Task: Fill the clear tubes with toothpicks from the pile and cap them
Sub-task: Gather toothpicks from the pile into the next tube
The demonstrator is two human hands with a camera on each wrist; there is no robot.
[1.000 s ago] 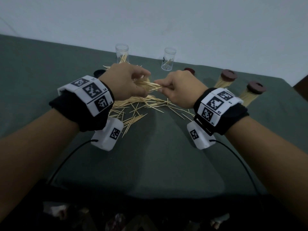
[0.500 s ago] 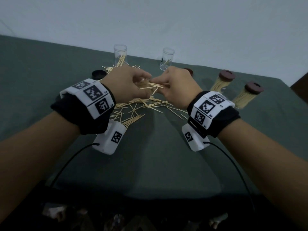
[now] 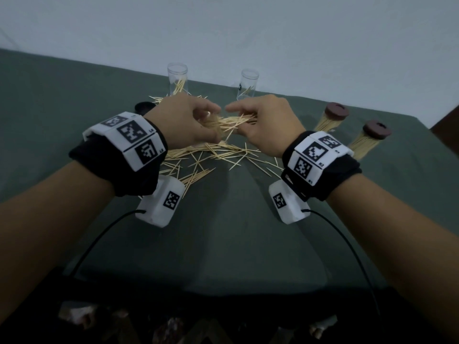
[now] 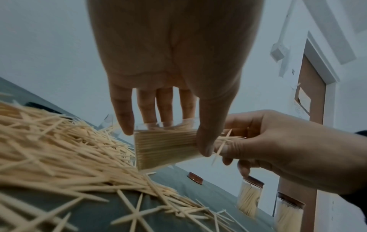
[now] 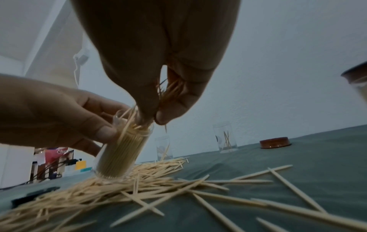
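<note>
- My left hand [image 3: 185, 120] has its grip curled round a clear tube [image 5: 121, 150] nearly full of toothpicks; thumb and fingers clasp its wall near the mouth.
- The head view hides this tube behind my knuckles; only loose sticks show between my hands there. Both wrist views show the tube itself.
- The right wrist view shows the tube tilted, its base resting on the toothpick pile [image 3: 198, 160] on the green surface [image 3: 223, 244].
- My right hand [image 3: 263, 125] pinches a small bundle of toothpicks [image 5: 170, 91] between thumb and fingers, the tips entering the tube's mouth. Some sticks splay out over the rim.
- The left wrist view shows my right hand [image 4: 278, 146] at the tube's open end, with a few sticks crossing its fingers.
- Two open tubes stand upright at the far edge: one on the left [image 3: 177, 80], one on the right [image 3: 248, 84], each holding only a few sticks.
- Two filled tubes with brown caps lie to the right: the nearer-centre one [image 3: 331, 117] and the outer one [image 3: 370, 137], well apart from the pile.
- A loose brown cap [image 5: 275, 142] sits on the surface near the right open tube; it is plain in the right wrist view and hidden behind my right hand in the head view.
- A dark cap [image 3: 143, 107] lies left of the pile, partly behind my left hand.
</note>
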